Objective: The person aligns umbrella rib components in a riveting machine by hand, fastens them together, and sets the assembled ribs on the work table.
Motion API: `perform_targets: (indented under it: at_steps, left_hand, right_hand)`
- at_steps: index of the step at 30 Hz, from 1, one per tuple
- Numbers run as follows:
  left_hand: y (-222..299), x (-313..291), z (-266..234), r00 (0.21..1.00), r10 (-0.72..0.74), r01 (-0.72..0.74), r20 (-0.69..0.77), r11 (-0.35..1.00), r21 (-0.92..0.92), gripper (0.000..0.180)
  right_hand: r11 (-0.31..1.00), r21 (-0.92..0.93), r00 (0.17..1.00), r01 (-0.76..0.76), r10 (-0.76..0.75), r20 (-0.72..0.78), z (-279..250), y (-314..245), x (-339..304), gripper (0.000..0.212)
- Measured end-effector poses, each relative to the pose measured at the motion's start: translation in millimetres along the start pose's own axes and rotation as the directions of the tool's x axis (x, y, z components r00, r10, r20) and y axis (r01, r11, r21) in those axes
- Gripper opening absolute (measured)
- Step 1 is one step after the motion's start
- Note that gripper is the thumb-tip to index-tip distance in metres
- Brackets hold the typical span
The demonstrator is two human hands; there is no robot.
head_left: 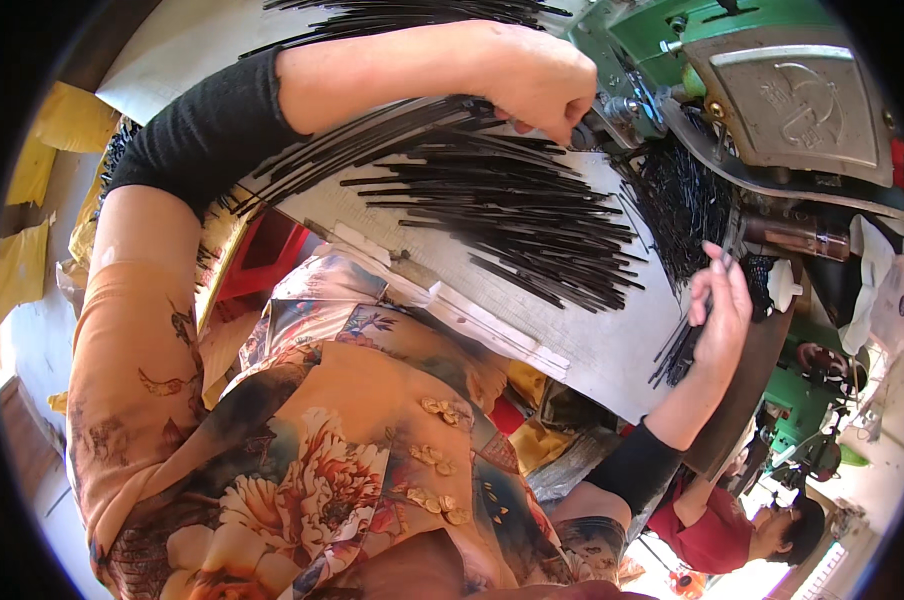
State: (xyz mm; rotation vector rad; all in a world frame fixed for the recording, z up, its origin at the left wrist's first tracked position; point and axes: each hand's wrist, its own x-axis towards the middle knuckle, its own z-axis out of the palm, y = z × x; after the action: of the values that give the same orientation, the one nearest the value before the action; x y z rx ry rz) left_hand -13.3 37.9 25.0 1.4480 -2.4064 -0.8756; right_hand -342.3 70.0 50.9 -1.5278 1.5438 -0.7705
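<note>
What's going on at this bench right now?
A person is working bare-handed at a pale tabletop beside a green machine. The left hand is curled near the machine; what it grips, if anything, is hidden. The right hand is beside a dark bundle at the table's right end, fingers bent. A loose pile of black strips lies on the tabletop.

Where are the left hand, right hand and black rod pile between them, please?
Left hand [544,80]: head view, its back.
Right hand [724,318]: head view, its middle.
Black rod pile [532,220]: head view, its middle.
</note>
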Motion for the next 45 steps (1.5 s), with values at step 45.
perform_targets:
  at_steps: [45]
  left_hand:
    - [-11.4,8.0,11.6,0.999,0.010,-0.039,-0.046,0.704,-0.709,0.028]
  right_hand:
    - [0.793,-0.410,0.866,0.451,-0.499,-0.012,109.9,-21.2,27.0,0.016]
